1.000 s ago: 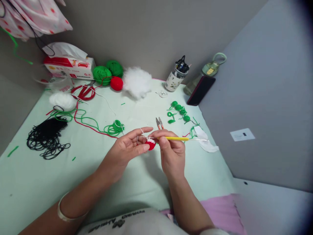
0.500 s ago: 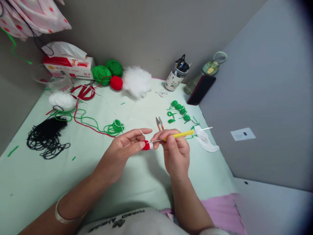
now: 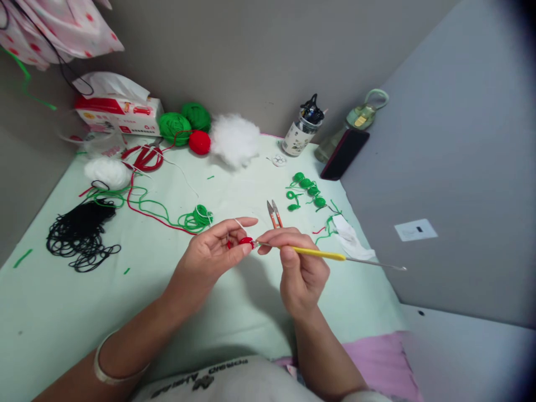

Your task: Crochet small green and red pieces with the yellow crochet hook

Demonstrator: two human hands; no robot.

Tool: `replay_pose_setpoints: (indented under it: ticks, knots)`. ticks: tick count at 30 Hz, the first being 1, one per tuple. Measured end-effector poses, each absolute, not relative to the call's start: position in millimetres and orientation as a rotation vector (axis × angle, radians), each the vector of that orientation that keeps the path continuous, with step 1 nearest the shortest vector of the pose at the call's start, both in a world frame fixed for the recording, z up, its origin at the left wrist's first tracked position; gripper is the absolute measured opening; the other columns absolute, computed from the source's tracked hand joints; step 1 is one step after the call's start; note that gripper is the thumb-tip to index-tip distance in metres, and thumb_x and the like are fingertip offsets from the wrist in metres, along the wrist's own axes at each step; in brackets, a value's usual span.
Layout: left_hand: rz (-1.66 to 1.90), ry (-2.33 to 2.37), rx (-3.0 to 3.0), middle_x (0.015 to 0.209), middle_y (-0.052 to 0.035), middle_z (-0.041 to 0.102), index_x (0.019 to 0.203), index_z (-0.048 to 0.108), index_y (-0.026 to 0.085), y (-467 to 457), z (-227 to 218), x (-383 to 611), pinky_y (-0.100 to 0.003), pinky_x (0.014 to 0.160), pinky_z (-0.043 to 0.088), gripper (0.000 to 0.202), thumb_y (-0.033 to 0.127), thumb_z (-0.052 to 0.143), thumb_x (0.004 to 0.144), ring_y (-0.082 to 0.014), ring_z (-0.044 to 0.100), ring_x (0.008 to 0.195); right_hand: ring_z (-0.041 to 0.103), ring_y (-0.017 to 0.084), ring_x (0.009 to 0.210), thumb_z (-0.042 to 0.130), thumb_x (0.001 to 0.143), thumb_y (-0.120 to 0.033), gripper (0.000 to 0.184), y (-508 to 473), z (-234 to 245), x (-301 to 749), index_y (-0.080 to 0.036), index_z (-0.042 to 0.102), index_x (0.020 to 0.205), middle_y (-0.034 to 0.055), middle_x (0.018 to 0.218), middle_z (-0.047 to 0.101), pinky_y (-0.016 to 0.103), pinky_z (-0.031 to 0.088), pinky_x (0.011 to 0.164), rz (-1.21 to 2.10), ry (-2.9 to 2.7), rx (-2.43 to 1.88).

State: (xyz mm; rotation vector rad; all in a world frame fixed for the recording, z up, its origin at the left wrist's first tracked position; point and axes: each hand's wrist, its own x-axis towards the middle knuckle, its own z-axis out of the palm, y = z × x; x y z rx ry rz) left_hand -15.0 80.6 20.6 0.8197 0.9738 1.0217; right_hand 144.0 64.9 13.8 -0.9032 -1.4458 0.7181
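Note:
Between thumb and fingers, my left hand (image 3: 213, 248) pinches a small red crochet piece (image 3: 247, 242). A strand of white yarn (image 3: 239, 225) runs over its raised index finger. My right hand (image 3: 304, 271) grips a crochet hook (image 3: 320, 253) by its yellow handle, and the tip meets the red piece at its right edge. The hook's other metal end points right, over the table's edge. Just beyond my right fingers lie orange-handled thread snips (image 3: 274, 215). How the tip sits in the stitches is too small to tell.
Black yarn (image 3: 81, 231), green yarn (image 3: 197, 218) and a white ball (image 3: 108, 172) lie left. Red scissors (image 3: 144, 158), green balls (image 3: 173, 128), a red ball (image 3: 200, 143) and white stuffing (image 3: 235, 139) stand behind. Rightward are small green pieces (image 3: 313, 191), a pen jar (image 3: 298, 137) and a phone (image 3: 345, 154).
The hook has swung so its far end points lower and further right. The red piece has turned in my left fingers, and its white edge shows less.

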Motion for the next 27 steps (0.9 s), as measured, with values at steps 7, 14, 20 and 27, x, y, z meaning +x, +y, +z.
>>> replay_pose_setpoints:
  ticks: [7,14,20,27]
  knots:
    - [1.007,0.962,0.822,0.08,0.0017,0.062,0.109,0.079,0.03,81,21,-15,-0.023,0.079,0.048,0.03,0.026,0.081,0.08,-0.0125,0.057,0.079,0.07,0.022,0.088,0.049,0.1,-0.016,0.024,64,9,144,-0.028,0.069,0.108,0.005,0.092,0.073,0.04,0.058,0.072,0.606,-1.529,-0.91]
    - [1.038,1.006,0.866,0.081,0.0019,0.061,0.11,0.078,0.03,80,21,-15,-0.022,0.078,0.048,0.03,0.027,0.08,0.081,-0.0126,0.057,0.08,0.07,0.022,0.09,0.05,0.099,-0.013,0.026,64,9,146,-0.026,0.068,0.111,0.0058,0.093,0.074,0.039,0.058,0.074,0.538,-1.612,-0.898]
    - [1.101,0.986,0.849,0.081,0.0036,0.063,0.117,0.075,0.031,76,21,-11,-0.021,0.079,0.047,0.036,0.024,0.079,0.082,-0.0106,0.057,0.079,0.071,0.02,0.09,0.052,0.098,-0.011,0.027,62,7,142,-0.024,0.068,0.116,0.0079,0.1,0.072,0.034,0.061,0.072,0.24,-1.779,-0.944]
    - [0.932,0.774,0.534,0.085,0.001,0.068,0.123,0.073,0.026,80,20,-13,-0.022,0.08,0.049,0.041,0.026,0.079,0.083,-0.0106,0.06,0.081,0.07,0.02,0.096,0.059,0.093,-0.005,0.037,60,4,143,-0.028,0.07,0.12,0.0059,0.105,0.071,0.034,0.061,0.078,0.117,-1.825,-0.993]
